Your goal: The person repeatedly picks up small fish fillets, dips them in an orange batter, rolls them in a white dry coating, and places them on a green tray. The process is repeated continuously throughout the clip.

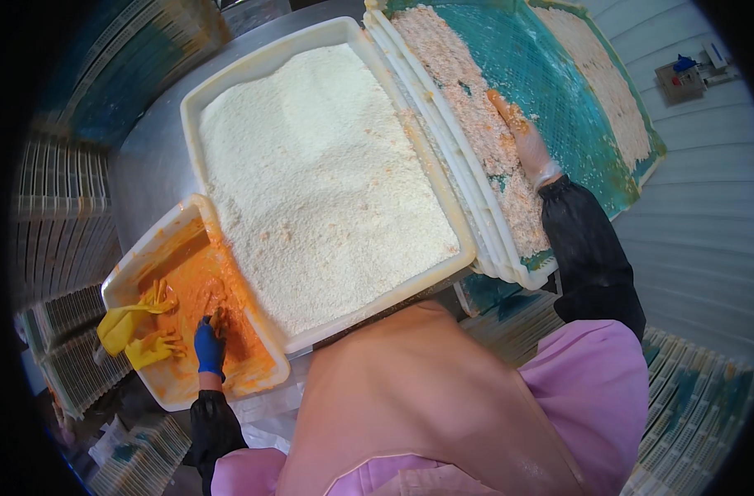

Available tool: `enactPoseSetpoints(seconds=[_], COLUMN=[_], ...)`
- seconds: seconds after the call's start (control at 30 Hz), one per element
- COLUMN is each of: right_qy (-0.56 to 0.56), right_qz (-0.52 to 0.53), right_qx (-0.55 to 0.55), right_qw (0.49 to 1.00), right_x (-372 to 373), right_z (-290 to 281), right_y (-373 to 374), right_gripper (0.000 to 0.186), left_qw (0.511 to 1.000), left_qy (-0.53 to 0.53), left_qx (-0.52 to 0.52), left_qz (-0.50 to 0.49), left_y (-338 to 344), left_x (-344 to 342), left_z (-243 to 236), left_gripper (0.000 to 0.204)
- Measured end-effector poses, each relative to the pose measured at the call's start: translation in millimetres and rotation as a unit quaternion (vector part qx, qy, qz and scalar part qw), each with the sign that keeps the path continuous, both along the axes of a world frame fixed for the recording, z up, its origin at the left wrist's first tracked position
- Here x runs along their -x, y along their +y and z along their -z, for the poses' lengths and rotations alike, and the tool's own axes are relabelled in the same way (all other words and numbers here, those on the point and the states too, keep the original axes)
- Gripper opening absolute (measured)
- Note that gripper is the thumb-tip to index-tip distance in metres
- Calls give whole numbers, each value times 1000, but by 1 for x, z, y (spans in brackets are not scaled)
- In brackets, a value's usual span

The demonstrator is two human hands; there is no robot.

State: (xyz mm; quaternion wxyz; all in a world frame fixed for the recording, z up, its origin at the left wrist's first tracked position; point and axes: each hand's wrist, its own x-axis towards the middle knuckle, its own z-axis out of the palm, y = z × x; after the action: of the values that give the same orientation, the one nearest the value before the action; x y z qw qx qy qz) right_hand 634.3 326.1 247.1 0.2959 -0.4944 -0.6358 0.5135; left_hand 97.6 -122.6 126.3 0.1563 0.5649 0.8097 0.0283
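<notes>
My left hand [210,343], in a blue glove, is down in a white tub [279,374] of orange batter [201,277]. Batter coats its fingers, which look drawn together; what they hold, if anything, I cannot make out. Yellow rubber gloves [133,333], smeared with orange, hang over the tub's left side. At the right, my right hand [521,136], in a pale, thin glove with orange crumbs on it, lies with fingers stretched along a band of crumb-coated pieces [451,62] on a green mesh tray [509,41]. Between the hands stands a large white tray [468,240] heaped with white crumbs [311,157].
White tray rims [455,140] are stacked beneath the mesh tray's left side. A second band of coated pieces [596,74] lies along its right part. A metal table [149,186] supports the containers. Stacked racks [62,198] line the left, more trays [691,413] the lower right.
</notes>
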Motion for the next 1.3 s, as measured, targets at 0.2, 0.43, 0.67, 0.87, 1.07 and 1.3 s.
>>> enactPoseSetpoints(seconds=[0.2,0.43,0.67,0.87,1.07,1.3], right_qy=[25,-73,-134,-42,-8,73], right_qz=[-85,-87,-177,-230,-276,-319], right_qx=[-46,-177,-172,-171,-117,-31], right_qw=[995,978,960,957,954,944], right_x=[-15,-21,27,88,116,135], right_z=[1,15,-44,-78,-71,-50], right_y=[-2,5,-81,-132,-144,-164], right_gripper=[60,51,53,56,54,47], left_qw=[996,996,953,944,823,970], left_qy=[-53,-32,-272,-273,-476,167], left_qx=[55,-61,131,185,-25,-87], left_qz=[-37,50,-5,-10,-310,-155], left_y=[23,53,34,-12,22,46], left_x=[-11,7,-3,-35,-9,-7], left_z=[-15,6,16,20,-2,5], left_gripper=[41,43,72,47,51,46])
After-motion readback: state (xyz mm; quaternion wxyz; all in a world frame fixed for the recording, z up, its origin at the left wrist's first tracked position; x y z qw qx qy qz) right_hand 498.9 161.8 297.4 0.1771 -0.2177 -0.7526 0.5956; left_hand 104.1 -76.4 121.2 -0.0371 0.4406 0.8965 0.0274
